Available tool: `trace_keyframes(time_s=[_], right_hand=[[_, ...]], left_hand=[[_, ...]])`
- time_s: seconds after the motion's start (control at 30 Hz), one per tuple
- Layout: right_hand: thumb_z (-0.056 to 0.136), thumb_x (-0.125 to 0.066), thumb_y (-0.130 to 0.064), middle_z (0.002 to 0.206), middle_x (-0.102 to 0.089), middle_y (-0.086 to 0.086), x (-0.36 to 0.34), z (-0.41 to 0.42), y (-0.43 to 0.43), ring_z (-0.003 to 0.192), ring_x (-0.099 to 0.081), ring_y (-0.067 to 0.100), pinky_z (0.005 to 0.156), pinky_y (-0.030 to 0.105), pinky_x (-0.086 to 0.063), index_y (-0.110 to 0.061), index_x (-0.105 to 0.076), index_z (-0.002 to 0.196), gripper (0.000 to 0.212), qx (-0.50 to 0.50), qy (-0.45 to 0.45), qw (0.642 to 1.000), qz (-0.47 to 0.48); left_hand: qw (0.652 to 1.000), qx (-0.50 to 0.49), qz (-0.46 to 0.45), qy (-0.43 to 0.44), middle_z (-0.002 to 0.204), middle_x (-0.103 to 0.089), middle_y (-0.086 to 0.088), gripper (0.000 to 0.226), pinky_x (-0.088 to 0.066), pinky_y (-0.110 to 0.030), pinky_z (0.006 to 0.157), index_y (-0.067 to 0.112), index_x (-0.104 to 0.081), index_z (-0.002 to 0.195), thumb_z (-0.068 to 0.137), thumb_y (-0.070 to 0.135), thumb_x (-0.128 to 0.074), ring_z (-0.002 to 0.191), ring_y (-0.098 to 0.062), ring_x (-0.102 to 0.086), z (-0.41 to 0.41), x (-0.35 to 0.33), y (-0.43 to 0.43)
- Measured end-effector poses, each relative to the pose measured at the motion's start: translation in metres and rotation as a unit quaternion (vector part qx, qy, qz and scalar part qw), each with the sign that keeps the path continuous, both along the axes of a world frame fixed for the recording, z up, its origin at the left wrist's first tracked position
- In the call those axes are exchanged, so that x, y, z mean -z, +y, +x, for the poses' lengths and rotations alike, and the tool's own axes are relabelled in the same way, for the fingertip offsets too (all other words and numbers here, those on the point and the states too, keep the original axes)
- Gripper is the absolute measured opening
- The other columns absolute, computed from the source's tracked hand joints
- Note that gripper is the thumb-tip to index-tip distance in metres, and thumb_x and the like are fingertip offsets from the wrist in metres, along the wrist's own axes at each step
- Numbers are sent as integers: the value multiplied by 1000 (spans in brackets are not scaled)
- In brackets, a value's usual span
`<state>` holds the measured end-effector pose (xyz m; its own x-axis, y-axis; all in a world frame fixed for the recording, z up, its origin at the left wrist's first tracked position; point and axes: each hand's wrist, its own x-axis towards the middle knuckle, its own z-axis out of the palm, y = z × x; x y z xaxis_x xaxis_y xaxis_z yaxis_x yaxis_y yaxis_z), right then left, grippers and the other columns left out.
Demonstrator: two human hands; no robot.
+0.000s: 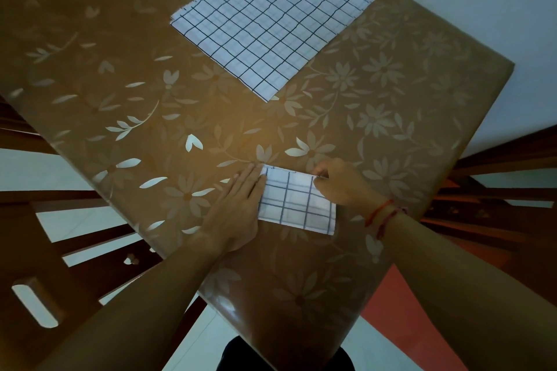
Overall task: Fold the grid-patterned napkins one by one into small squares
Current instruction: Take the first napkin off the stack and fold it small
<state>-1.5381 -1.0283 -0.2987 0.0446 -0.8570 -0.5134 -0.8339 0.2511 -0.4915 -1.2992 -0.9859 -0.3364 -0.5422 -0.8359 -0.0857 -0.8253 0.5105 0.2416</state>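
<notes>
Head view: my left hand (241, 208) flat on folded napkin (297, 205) near table (422, 129) edge, right hand (337, 182) pinching far corner; align edges, then crease firmly.

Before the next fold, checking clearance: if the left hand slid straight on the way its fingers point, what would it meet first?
Probably the folded napkin's upper-left corner, which the left hand's fingers already touch.

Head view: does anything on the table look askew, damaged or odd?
Nothing serious. The unfolded napkin stack has layers slightly offset, with edges peeking out along its far sides. The folded napkin lies flat between the left hand and right hand.
</notes>
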Motion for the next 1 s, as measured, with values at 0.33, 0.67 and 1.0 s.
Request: trace_keyframes(time_s=[0.33, 0.67, 1.0], right_hand=[[83, -67, -3, 83, -65, 12, 3, -3, 51, 76, -65, 26, 71, 44, -60, -6, -66, 87, 5, 414, -279, 857, 123], [90, -59, 0, 90, -63, 13, 2, 3, 87, 76, -62, 20, 49, 24, -53, -4, -61, 96, 7, 451, -379, 777, 219], [76, -64, -5, 96, -60, -5, 20, -24, 128, 88, -57, 12, 78, 24, -50, -21, -65, 102, 30, 82, -17, 986, -145]], left_hand=[[993, -3, 23, 116, 149, -39, -15, 59, -38, -50, 108, 4, -37, 144, 90, 17, -55, 140, -28, -32, -12, 5, 35], [991, -3, -24, 130, 123, -63, -14, 43, -48, -44, 97, 3, -63, 121, 89, 29, -50, 117, -31, -56, -17, 12, 54], [990, -29, -15, 139, 115, -69, -9, 45, -43, -39, 96, 5, -69, 114, 88, 36, -48, 109, -27, -61, -10, 12, 70]])
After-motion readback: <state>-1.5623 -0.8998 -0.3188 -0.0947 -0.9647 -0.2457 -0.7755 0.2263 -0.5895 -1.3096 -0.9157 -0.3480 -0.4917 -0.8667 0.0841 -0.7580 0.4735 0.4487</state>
